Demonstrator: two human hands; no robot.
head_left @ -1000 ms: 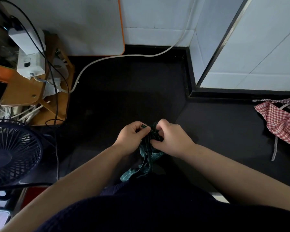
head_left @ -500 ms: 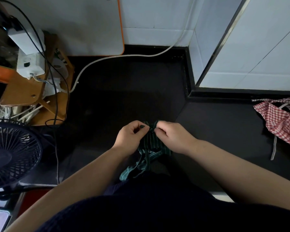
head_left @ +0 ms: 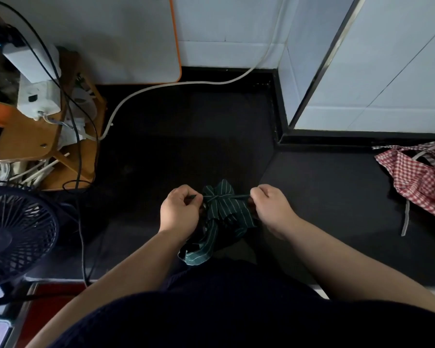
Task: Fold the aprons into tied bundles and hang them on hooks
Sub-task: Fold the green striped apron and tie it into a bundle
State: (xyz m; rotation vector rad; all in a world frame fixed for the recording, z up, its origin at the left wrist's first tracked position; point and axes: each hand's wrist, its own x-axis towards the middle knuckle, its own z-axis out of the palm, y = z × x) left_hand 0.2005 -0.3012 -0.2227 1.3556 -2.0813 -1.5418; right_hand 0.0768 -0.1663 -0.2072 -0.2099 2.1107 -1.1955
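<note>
Left hand and right hand each pinch a strap end of the green striped apron, bunched between them above the black counter. Red checked apron lies far right.

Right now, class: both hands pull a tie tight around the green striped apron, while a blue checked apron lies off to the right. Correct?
Not quite. The head view shows the apron lying to the right is red checked, not blue. The left hand and right hand do pull the tie around the green striped apron.

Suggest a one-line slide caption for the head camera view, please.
Left hand and right hand pull strap ends apart around a green striped apron bundle; a red checked apron lies aside.
</note>
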